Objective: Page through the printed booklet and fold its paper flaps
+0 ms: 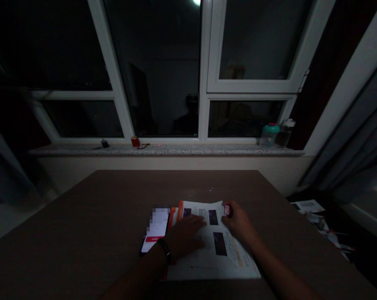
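On a dim brown table point(82, 225), at six o'clock in our view, we are looking down at a printed booklet point(216, 254) lying flat before us. We are pressing our left hand point(184, 237) palm down on its left half, fingers spread wide and gripping nothing. Our right hand point(240, 225), at about one o'clock from the left, is curling loosely at the booklet's top right corner, thumb and fingertips seeming to pinch the page edge. A phone point(155, 233) with a lit screen is lying just beside the booklet at nine o'clock. Toward twelve o'clock, a windowsill point(182, 150) is carrying a green-lidded jar point(269, 135) at two o'clock.
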`<state>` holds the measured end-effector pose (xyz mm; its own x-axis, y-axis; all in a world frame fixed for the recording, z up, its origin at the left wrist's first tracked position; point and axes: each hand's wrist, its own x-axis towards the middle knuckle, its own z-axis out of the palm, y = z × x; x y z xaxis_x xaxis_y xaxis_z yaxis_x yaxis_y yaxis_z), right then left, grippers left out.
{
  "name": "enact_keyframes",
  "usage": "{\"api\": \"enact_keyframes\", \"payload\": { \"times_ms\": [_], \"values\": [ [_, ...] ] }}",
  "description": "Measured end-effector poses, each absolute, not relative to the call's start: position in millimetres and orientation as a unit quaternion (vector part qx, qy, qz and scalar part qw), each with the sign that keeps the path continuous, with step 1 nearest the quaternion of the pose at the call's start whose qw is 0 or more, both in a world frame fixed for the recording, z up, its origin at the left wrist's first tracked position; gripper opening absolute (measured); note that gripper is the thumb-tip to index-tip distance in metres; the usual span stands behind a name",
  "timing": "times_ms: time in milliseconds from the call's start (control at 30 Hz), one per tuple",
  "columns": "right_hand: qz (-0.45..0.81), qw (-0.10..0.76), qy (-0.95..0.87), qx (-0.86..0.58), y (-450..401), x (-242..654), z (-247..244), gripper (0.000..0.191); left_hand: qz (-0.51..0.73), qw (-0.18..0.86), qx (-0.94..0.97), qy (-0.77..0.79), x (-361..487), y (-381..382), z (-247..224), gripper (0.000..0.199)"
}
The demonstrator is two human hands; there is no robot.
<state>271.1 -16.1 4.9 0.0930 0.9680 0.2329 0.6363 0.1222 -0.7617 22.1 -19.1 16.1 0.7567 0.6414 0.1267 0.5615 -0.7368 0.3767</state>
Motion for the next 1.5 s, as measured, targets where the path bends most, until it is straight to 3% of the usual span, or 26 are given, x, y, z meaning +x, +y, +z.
{"api": "enact_keyframes", "payload": {
  "times_ms": [233,533,767,933,1233,1333,1500],
  "values": [
    [0.220,0.449,-0.652,-0.569,-15.6,270.3,4.0,0.031,0.108,0.177,0.943,0.262,22.0,-22.4,19.3,0.061],
    [0.334,0.483,-0.632,-0.506,-19.6,257.8,3.6,0.028,0.120,0.209,0.947,0.213,24.7,-26.9,20.8,0.068],
    [0.309,0.488,-0.636,-0.512,-19.7,251.5,-1.9,0.029,0.117,0.221,0.948,0.195,32.4,-34.6,32.1,0.062],
    [0.278,0.443,-0.681,-0.513,-25.7,252.6,3.5,0.024,0.131,0.194,0.950,0.206,31.3,-33.8,32.2,0.042],
    [0.245,0.402,-0.766,-0.438,-33.7,252.9,15.1,0.029,0.160,0.120,0.899,0.388,29.0,-24.2,27.8,0.027],
    [0.255,0.395,-0.778,-0.417,-35.0,252.1,15.6,0.031,0.176,0.157,0.893,0.384,28.1,-24.2,23.4,0.032],
    [0.265,0.395,-0.791,-0.386,-37.9,249.1,16.0,0.037,0.191,0.185,0.880,0.393,25.7,-24.3,16.5,0.057]
  ]
}}
